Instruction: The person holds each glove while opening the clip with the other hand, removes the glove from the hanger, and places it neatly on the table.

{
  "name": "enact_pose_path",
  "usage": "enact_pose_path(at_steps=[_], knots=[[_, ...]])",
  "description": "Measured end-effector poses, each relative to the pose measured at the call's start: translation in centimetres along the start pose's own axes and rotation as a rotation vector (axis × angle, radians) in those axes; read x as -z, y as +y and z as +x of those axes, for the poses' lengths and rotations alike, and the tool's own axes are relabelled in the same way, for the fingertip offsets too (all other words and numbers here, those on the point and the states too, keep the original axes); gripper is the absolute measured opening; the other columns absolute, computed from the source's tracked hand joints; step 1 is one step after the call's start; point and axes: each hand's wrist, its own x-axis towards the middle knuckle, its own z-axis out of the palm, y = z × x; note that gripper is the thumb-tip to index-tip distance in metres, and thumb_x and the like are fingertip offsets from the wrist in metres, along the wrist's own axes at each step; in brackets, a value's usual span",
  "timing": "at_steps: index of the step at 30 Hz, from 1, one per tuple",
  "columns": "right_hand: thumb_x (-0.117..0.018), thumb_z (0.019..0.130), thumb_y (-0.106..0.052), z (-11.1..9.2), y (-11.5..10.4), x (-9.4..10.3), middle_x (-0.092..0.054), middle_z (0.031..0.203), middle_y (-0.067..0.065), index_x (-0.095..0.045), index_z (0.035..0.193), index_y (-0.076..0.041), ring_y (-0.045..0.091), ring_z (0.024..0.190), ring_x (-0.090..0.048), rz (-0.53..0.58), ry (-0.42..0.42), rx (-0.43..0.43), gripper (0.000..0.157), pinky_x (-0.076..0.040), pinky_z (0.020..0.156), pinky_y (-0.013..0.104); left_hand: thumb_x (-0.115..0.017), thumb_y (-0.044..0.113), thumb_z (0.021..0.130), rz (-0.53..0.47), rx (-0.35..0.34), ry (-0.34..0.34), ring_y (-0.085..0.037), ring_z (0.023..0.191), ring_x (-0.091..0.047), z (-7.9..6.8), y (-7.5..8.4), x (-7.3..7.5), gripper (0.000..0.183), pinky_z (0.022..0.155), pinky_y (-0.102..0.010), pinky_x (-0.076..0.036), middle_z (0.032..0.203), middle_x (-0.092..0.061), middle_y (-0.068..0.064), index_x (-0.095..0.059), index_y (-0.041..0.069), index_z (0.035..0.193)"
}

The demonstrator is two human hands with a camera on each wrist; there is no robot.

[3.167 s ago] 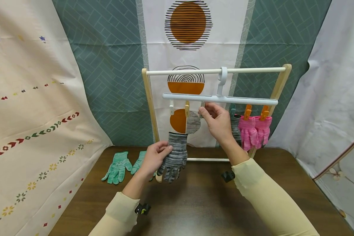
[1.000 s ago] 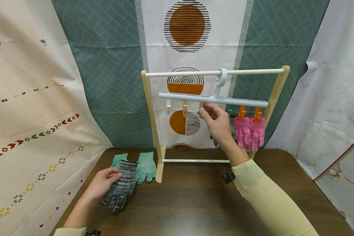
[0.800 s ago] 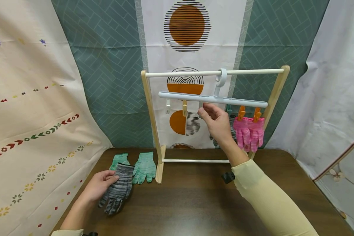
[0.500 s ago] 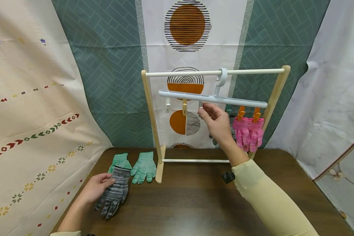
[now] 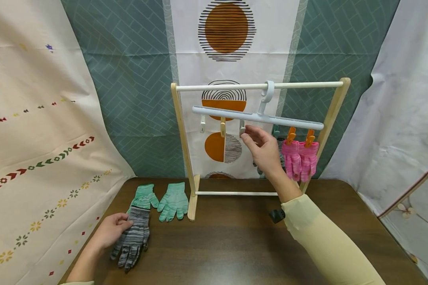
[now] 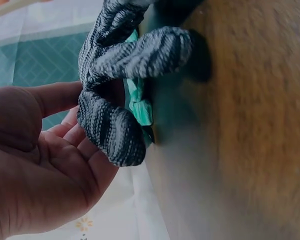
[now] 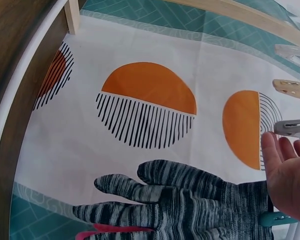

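In the head view my left hand (image 5: 112,230) pinches the side of a grey-and-black striped glove (image 5: 133,233) low over the table at the left. Its cuff overlaps one of two green gloves (image 5: 172,202); the left wrist view shows striped glove fingers (image 6: 112,130) beside my palm. My right hand (image 5: 264,150) is up at the pale blue hanger (image 5: 232,114), its loosely bent fingers by the lower end of a grey clip (image 5: 242,126). In the right wrist view the fingertips are right by that clip (image 7: 292,128). Another striped glove (image 7: 190,205) hangs from a teal clip (image 7: 277,219).
The hanger hooks over the white top bar (image 5: 217,87) of a wooden rack (image 5: 182,130). White (image 5: 202,124) and yellow (image 5: 222,126) clips hang on its left half. Pink gloves (image 5: 299,160) hang from orange clips at the right. All stands on a brown table (image 5: 228,245).
My left hand has carried the striped glove from below the hanger down and left, over a green glove. The hanger's left end has risen slightly lately, and more of the grey clip shows by my right fingers.
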Motion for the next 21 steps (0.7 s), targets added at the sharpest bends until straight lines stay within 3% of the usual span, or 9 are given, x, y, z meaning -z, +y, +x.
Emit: enact_pose_path(at_steps=[5, 15, 21], knots=[[-0.073, 0.104, -0.024, -0.2, 0.0, 0.1, -0.07, 0.137, 0.009, -0.067, 0.14, -0.003, 0.023, 0.124, -0.067, -0.022, 0.011, 0.02, 0.043, -0.053, 0.105, 0.034, -0.064, 0.015, 0.106, 0.037, -0.011, 0.02, -0.044, 0.112, -0.065, 0.0, -0.4, -0.1, 0.05, 0.088, -0.056, -0.054, 0.121, -0.068, -0.032, -0.051, -0.024, 0.135], [-0.074, 0.102, -0.014, -1.2, -0.2, 0.4, -0.07, 0.134, 0.016, -0.067, 0.137, 0.001, 0.027, 0.123, -0.068, -0.03, 0.022, 0.093, 0.039, -0.054, 0.1, 0.026, -0.068, 0.012, 0.101, 0.123, -0.027, 0.035, -0.032, 0.095, -0.067, -0.2, -0.7, -0.2, 0.037, 0.074, -0.044, -0.054, 0.103, -0.071, -0.02, -0.06, -0.019, 0.12], [-0.075, 0.102, -0.013, -2.0, -0.3, 0.9, -0.072, 0.129, 0.011, -0.069, 0.136, -0.001, 0.024, 0.115, -0.071, -0.049, 0.048, 0.12, 0.037, -0.056, 0.096, 0.025, -0.069, 0.013, 0.101, 0.165, -0.008, 0.022, -0.032, 0.092, -0.068, -0.3, -0.6, -0.2, 0.034, 0.077, -0.05, -0.055, 0.099, -0.073, -0.017, -0.062, -0.016, 0.116]])
